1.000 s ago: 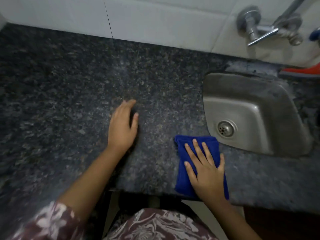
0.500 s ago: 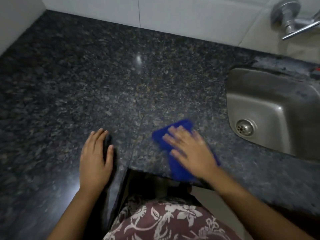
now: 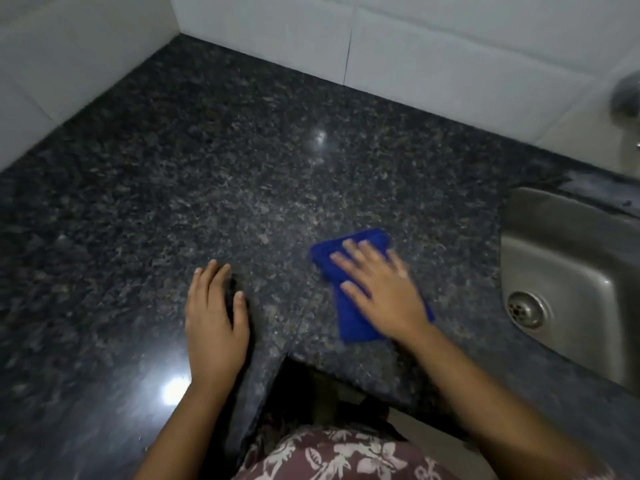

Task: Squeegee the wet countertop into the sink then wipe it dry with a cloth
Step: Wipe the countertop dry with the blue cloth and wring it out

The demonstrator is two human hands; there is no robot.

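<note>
Granite countertop (image 3: pixel 242 188), dark and speckled, with the blue cloth (image 3: pixel 349 317) lying flat near its front edge, left of the steel sink (image 3: pixel 571 271). Right hand (image 3: pixel 381 289) presses on the cloth, fingers spread. Left hand (image 3: pixel 214 317) rests palm-down on bare stone, fingers together.

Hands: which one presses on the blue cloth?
The right hand lies flat on the cloth, near the sink. The left hand rests on bare countertop.

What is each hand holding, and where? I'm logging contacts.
Nothing is gripped. The right hand presses flat on the blue cloth; the left hand rests on the countertop.
</note>
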